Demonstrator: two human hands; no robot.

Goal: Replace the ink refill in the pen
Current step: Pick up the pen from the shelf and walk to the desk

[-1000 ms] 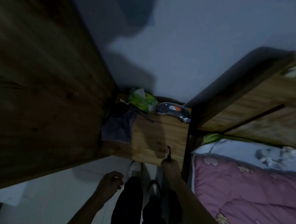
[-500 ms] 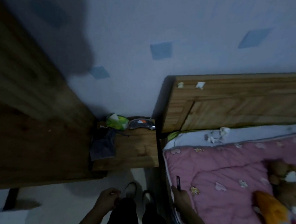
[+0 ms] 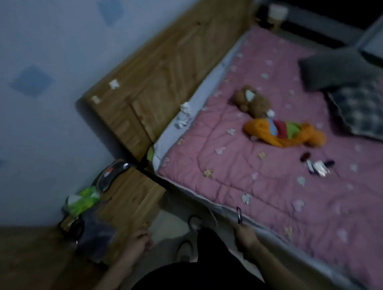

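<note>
One pen [image 3: 239,215] gripped in right hand [image 3: 245,235], left hand [image 3: 139,239] blurred, fingers perhaps curled.

A brown teddy bear [image 3: 252,101] and an orange plush toy [image 3: 284,133] lie on the pink quilt [image 3: 273,196]

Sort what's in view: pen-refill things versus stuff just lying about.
Job: pen in right hand; small blurred pieces on quilt, probably.
Lying about: teddy bear, orange toy, checked pillow, green packet.
</note>
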